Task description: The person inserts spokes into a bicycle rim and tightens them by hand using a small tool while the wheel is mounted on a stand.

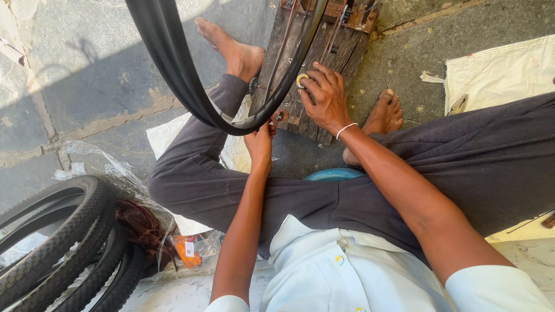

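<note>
Head view, wheel rim between fingers

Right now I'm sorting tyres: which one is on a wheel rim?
The smooth black tyre both hands grip at top; the knobby tyres lie stacked loose at lower left.

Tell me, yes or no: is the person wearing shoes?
No. Both feet, the left foot on the pavement and the right foot beside the wooden board, are bare.

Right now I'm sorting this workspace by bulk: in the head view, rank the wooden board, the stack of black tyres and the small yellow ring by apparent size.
1. Stack of black tyres, cut off by the frame and nearer the camera, so unsure against the board.
2. Wooden board.
3. Small yellow ring at the right hand.
</note>
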A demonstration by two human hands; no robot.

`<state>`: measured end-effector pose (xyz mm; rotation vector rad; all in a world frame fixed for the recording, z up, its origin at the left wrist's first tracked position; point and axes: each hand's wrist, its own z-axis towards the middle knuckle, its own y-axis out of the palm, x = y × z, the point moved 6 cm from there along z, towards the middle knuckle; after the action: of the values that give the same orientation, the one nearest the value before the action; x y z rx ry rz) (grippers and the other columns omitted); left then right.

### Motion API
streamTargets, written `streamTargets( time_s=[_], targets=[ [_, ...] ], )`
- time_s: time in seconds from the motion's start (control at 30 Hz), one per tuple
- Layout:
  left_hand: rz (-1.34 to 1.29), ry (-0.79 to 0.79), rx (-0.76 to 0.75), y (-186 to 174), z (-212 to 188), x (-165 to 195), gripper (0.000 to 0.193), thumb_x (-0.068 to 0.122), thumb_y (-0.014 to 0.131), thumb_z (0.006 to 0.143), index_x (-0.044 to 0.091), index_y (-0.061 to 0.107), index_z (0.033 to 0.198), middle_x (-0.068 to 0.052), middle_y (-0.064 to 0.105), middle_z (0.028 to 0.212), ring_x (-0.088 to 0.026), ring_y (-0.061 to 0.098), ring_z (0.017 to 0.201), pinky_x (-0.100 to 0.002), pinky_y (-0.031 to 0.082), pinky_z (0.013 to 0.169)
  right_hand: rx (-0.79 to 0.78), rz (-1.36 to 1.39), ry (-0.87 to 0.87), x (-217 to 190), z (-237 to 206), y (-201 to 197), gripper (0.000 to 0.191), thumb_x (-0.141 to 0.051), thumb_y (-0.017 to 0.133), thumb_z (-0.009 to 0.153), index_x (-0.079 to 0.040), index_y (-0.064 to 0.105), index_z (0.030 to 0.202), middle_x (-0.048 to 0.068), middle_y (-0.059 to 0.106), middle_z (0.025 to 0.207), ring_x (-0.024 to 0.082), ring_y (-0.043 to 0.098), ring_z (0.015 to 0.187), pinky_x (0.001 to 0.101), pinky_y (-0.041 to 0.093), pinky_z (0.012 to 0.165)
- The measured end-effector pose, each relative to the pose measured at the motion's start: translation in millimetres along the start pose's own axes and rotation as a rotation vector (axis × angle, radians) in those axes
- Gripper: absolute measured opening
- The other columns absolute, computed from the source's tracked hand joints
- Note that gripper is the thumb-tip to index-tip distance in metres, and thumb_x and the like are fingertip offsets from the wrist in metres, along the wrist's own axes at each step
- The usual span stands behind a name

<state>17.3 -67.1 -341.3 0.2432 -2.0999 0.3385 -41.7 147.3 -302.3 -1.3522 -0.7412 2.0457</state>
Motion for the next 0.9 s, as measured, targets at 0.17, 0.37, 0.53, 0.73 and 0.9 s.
streamTargets(
  time_s=[0.17, 0.37, 0.53, 0.73, 0.9],
  targets=[
    [0.227, 0.235, 0.11, 3, -22, 38, 0.029, 0.018, 0.067, 0.098, -0.004, 0.065, 0.117, -0.009, 0.071, 0.091, -0.015, 0.066, 0.083, -0.03, 0.053, 0.07, 0.008, -0.01, -0.017, 0, -1, -1, 0.022, -0.021, 0.068, 0.1, -0.006, 0.072, 0.116, 0.014, 0.066, 0.127, 0.031, 0.047, 0.141, 0.0532, 0.033, 0.116],
    [0.275, 0.67, -0.01, 14, -69, 98, 0.059, 0.012, 0.078, 0.093, -0.006, 0.052, 0.143, -0.021, 0.064, 0.133, -0.027, 0.06, 0.129, -0.039, 0.045, 0.111, 0.023, -0.004, -0.019, 4, -3, 0, 0.023, -0.02, 0.07, 0.1, -0.005, 0.073, 0.116, 0.013, 0.066, 0.127, 0.031, 0.047, 0.141, 0.0535, 0.033, 0.115],
    [0.287, 0.724, -0.008, 14, -82, 114, 0.053, 0.014, 0.079, 0.096, -0.006, 0.057, 0.14, -0.02, 0.066, 0.133, -0.027, 0.063, 0.128, -0.04, 0.048, 0.112, 0.016, 0.015, -0.013, 5, -5, 3, 0.022, -0.019, 0.07, 0.099, -0.005, 0.073, 0.116, 0.013, 0.066, 0.126, 0.031, 0.047, 0.141, 0.0534, 0.033, 0.114],
    [0.193, 0.753, -0.034, 17, -89, 122, 0.045, 0.015, 0.074, 0.1, -0.007, 0.058, 0.137, -0.019, 0.068, 0.126, -0.023, 0.066, 0.119, -0.034, 0.054, 0.102, 0.023, 0.009, -0.014, 6, -6, 4, 0.022, -0.02, 0.07, 0.1, -0.005, 0.073, 0.116, 0.013, 0.067, 0.126, 0.031, 0.047, 0.141, 0.0533, 0.033, 0.115],
    [0.138, 0.705, -0.059, 18, -90, 124, 0.036, 0.017, 0.07, 0.103, -0.005, 0.062, 0.131, -0.014, 0.074, 0.11, -0.017, 0.073, 0.101, -0.028, 0.059, 0.087, 0.005, 0.005, -0.013, 8, -6, 8, 0.023, -0.021, 0.068, 0.101, -0.004, 0.072, 0.117, 0.013, 0.067, 0.127, 0.031, 0.046, 0.142, 0.0543, 0.032, 0.115]
  ],
)
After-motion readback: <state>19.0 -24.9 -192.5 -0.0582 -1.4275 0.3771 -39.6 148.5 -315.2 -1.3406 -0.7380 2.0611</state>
